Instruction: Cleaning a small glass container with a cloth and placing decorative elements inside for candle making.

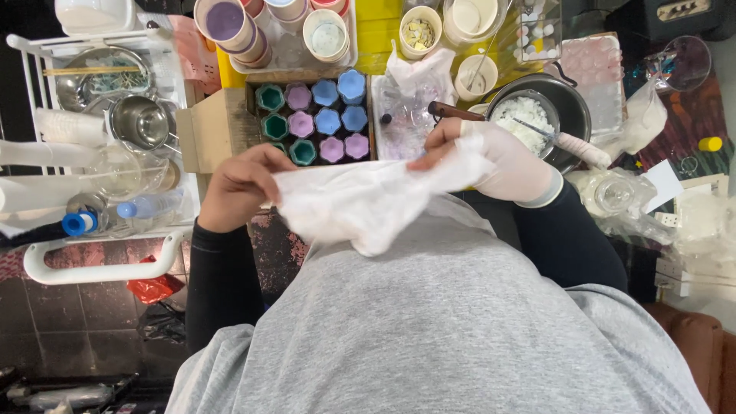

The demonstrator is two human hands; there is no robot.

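Your grey shirt (437, 322) fills the near field, black sleeves on both arms. Just beyond it you stretch a white disposable glove (360, 201) between both hands.

Left hand (241, 188): bare, fingers curled shut, pinching the glove's left edge. Right hand (502, 162): already in a white glove, fingers closed on the other end, thumb side toward the tray.

Geometry: the loose glove's long axis runs left-right, tilted slightly up toward the right hand. Its slack middle sags toward your chest. It lies directly right of the left hand and touches it, so the bare hand is the nearer one to the bulk of it. I can't tell which end is the cuff opening from this view.

Around it:
- Just beyond the glove: cardboard box (215, 126) holding flower-shaped moulds (328, 121) in teal, purple, blue and pink.
- Beyond the right hand: dark pot of white wax flakes (523, 115) with a utensil in it, wooden handle (452, 112) pointing left.
- Far edge: paper cups (326, 34), some with coloured fill.
- Left: white rack (100, 268) with steel bowls (139, 121) and a blue-capped plastic bottle (126, 211).
- Right: crumpled plastic bags (644, 115) and a clear lidded jar (613, 193).

Nothing sits between the hands and the glove. The mould box is close behind the knuckles.
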